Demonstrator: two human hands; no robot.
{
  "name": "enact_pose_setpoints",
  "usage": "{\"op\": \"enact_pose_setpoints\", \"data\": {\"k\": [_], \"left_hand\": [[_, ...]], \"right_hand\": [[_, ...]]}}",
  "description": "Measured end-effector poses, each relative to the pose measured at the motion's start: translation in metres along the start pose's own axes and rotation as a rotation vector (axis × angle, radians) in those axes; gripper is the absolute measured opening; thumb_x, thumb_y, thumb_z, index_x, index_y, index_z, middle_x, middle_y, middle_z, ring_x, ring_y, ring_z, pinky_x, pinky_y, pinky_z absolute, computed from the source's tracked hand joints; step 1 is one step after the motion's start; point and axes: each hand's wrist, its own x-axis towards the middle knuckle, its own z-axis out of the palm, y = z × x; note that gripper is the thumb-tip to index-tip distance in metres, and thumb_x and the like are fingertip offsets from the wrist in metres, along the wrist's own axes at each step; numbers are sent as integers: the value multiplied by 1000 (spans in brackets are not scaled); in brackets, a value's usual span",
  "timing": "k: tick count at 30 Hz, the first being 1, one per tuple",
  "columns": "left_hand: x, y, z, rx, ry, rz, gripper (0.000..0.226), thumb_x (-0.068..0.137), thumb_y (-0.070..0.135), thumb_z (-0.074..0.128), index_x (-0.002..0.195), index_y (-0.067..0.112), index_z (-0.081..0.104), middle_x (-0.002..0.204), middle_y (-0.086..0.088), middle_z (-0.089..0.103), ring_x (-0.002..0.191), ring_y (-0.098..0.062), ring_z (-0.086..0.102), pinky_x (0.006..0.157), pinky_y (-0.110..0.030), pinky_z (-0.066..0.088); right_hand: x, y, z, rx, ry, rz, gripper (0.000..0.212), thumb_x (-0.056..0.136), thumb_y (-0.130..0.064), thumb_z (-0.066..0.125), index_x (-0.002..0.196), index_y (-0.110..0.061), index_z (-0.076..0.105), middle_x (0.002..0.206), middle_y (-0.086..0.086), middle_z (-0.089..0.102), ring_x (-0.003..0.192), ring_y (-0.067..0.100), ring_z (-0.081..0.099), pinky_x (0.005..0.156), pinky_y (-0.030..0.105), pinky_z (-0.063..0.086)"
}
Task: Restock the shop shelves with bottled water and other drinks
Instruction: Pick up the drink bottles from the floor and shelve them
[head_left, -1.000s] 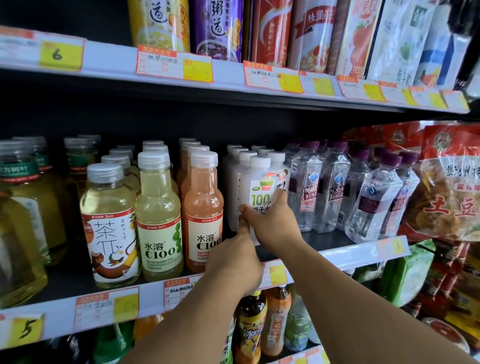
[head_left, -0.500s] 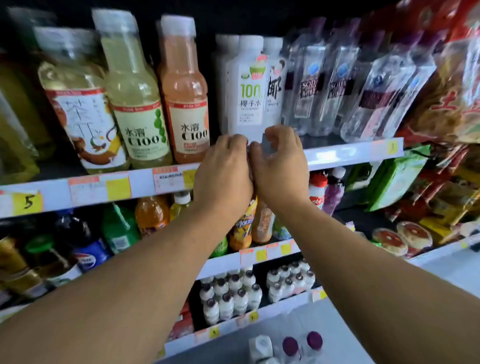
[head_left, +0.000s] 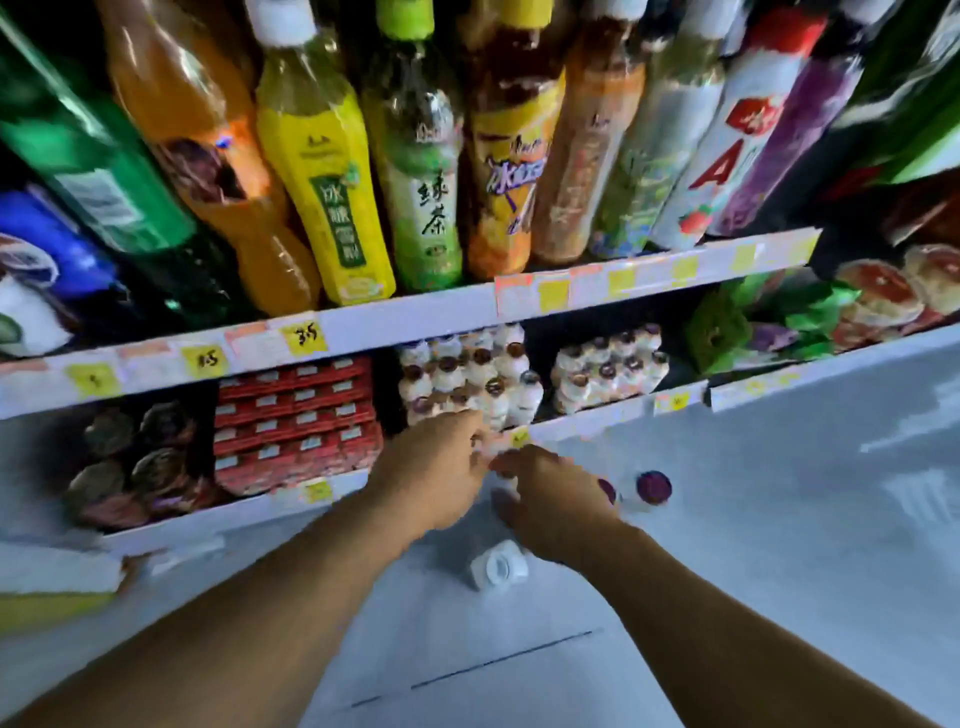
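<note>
Our left hand and right hand reach down over floor bottles; blur hides whether either grips.

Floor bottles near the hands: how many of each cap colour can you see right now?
White-capped bottle: 1
Purple-capped bottles: 2, one partly hidden behind the right hand
Total: 3 in view. The blur and the hands may hide more.
</note>
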Motion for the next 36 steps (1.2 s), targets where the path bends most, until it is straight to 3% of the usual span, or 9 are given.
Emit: {"op": "enact_pose_setpoints", "data": {"k": [3, 6, 10, 20, 24, 27, 30, 33, 36], "left_hand": [[3, -19, 35, -105, -155, -100, 16, 93, 28, 53, 100, 18, 64, 99, -6, 70, 95, -28, 64, 83, -37, 52], [7, -28, 55, -108, -252, -119, 23, 92, 26, 51, 71, 17, 50, 70, -13, 55, 66, -27, 52, 63, -35, 43], [8, -35, 70, -100, -317, -154, 36, 90, 25, 50, 62, 15, 29, 57, -2, 30, 50, -20, 30, 49, -30, 22], [0, -36, 77, -152, -407, -236, 35, 95, 20, 48, 61, 18, 43, 62, -4, 41, 57, -18, 42, 52, -25, 32], [0, -30, 51, -232, -364, -266, 31, 99, 28, 45, 76, 13, 60, 71, -4, 54, 65, -20, 50, 55, -27, 34], [2, -16, 21, -274, -297, -267, 41, 104, 35, 37, 89, 6, 63, 77, -8, 54, 75, -22, 49, 66, -28, 36], [0, -2, -13, -429, -247, -298, 58, 102, 53, 29, 114, 10, 66, 112, -14, 67, 97, -26, 60, 84, -30, 46], [-6, 18, -50, -708, -154, -327, 69, 86, 79, 26, 101, 30, 72, 110, 0, 71, 95, -18, 65, 91, -34, 49], [-13, 43, -93, -886, -83, -298, 69, 81, 82, 25, 87, 37, 77, 97, 7, 77, 100, -19, 69, 100, -43, 49]], "right_hand": [[-7, 16, 47, -146, -297, 22, 46, 92, -39, 59, 137, -30, 52, 140, -1, 55, 128, 29, 54, 102, 38, 44], [-6, 22, 77, -189, -382, 12, 47, 90, -33, 62, 135, -26, 52, 136, 2, 54, 125, 31, 55, 100, 40, 47], [1, 24, 93, -168, -371, 19, 45, 91, -21, 59, 135, -21, 51, 136, 5, 47, 117, 34, 59, 89, 41, 51], [8, 26, 100, -53, -314, 15, 45, 88, -23, 67, 130, -18, 53, 126, 8, 46, 107, 38, 61, 81, 37, 49], [15, 13, 53, 138, -240, 87, 30, 74, -30, 73, 102, -25, 64, 103, 0, 57, 94, 27, 62, 78, 32, 53], [16, -5, -6, 187, -229, 55, 27, 77, -26, 75, 102, -18, 69, 94, -3, 63, 85, 18, 60, 71, 27, 51], [10, -29, -73, 146, -187, -27, 28, 79, -29, 75, 104, -16, 71, 96, 1, 68, 81, 17, 62, 66, 27, 50], [-4, -53, -137, 109, -108, -79, 28, 79, -34, 74, 102, -17, 73, 94, 2, 71, 80, 17, 65, 66, 28, 53], [-21, -70, -193, 193, 11, -85, 21, 77, -36, 75, 91, -21, 72, 83, -1, 73, 66, 11, 66, 59, 31, 55]]}}
